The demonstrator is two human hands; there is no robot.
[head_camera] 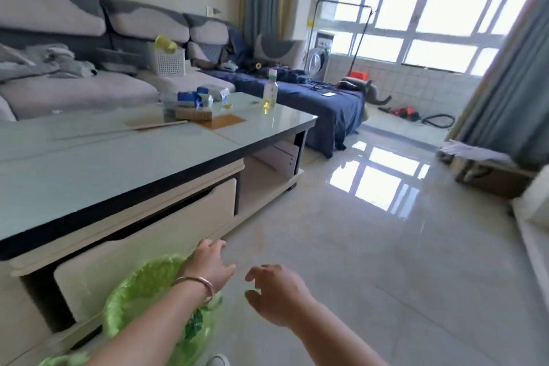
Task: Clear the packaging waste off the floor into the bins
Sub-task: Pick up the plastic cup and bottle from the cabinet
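While both arms reach forward over glossy pale tiled floor (386,261), left hand (209,267) with metal bangle (197,284) spread open and empty, right hand (277,294) loosely curled, empty, green-bag-lined bin (142,303) beneath left forearm, beside glass-topped coffee table (118,163).

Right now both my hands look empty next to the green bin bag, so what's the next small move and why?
Probably turn toward the cardboard box by the curtain. Left hand and right hand hold nothing, the green bin bag sits open below them, and the nearby floor shows no waste.
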